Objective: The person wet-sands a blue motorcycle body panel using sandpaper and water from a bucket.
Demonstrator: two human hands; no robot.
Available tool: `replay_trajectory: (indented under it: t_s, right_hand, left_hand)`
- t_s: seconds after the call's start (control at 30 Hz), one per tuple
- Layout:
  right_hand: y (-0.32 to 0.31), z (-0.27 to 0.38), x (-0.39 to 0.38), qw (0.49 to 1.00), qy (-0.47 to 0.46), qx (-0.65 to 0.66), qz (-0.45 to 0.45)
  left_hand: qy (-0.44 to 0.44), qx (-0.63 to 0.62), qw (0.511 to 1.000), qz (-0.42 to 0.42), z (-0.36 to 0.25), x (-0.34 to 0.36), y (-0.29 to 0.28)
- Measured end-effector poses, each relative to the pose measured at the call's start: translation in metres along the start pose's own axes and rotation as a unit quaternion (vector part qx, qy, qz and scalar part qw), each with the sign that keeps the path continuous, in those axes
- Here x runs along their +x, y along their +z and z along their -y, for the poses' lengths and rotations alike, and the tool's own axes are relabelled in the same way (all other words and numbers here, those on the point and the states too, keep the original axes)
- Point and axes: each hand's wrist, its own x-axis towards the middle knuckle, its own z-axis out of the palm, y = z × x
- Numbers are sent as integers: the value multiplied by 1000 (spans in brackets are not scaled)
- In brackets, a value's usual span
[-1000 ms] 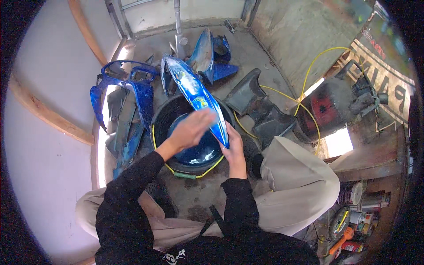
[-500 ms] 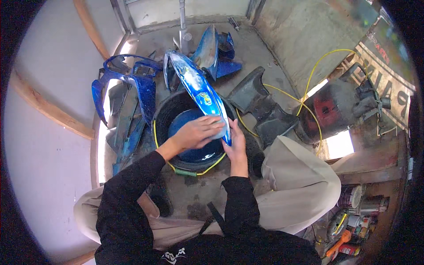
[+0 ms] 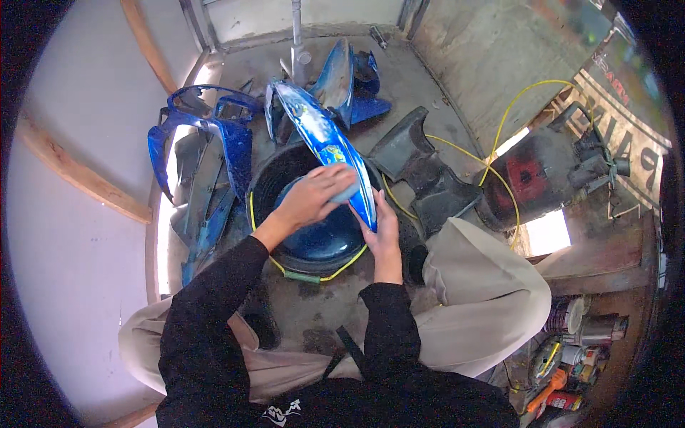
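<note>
A long blue panel (image 3: 307, 118) with pale, worn patches slants over a black bucket (image 3: 265, 171), which holds dark liquid (image 3: 314, 239) and has a yellow handle with a green grip. My left hand (image 3: 314, 200) presses a blue-grey pad (image 3: 346, 193) onto the panel's face just below its middle, fingers bent over it. My right hand (image 3: 385, 232) grips the panel's lower end along its right edge; some fingers are hidden behind it.
Blue body panels lie at left (image 3: 232, 150) and back (image 3: 367, 107), by a grey upright pipe (image 3: 296, 32). A black molded part (image 3: 442, 203), a yellow hose (image 3: 510, 185) and a dark tank (image 3: 510, 178) are at right. Several cans and tools (image 3: 567, 317) crowd the lower right.
My left hand and the pad slid down the panel, then back up a little to where they are now. My right hand and the panel have shifted slightly.
</note>
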Motion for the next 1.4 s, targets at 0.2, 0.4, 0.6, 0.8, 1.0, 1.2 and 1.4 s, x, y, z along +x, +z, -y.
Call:
replay_trajectory:
  t_s: [0.2, 0.4, 0.6, 0.8, 1.0, 1.2, 1.4]
  right_hand:
    - [-21, -1, 9, 999, -7, -30, 42]
    - [-9, 0, 3, 1000, 8, -5, 29]
    - [-15, -1, 6, 999, 6, -25, 29]
    - [-16, -3, 9, 999, -2, -32, 36]
    - [-14, -4, 7, 998, -17, -30, 51]
    - [-15, -2, 7, 999, -20, -28, 5]
    - [-17, -4, 6, 999, -19, -28, 28]
  left_hand:
    - [67, -71, 995, 30, -25, -5, 16]
    - [-95, 26, 993, -72, 6, -5, 0]
    - [88, 2, 996, 19, -26, -17, 17]
    - [-60, 102, 990, -80, 2, -9, 1]
    - [107, 8, 994, -21, -16, -14, 19]
    - [-12, 73, 995, -71, -10, -7, 16]
    - [-1, 102, 992, -70, -8, 2, 5]
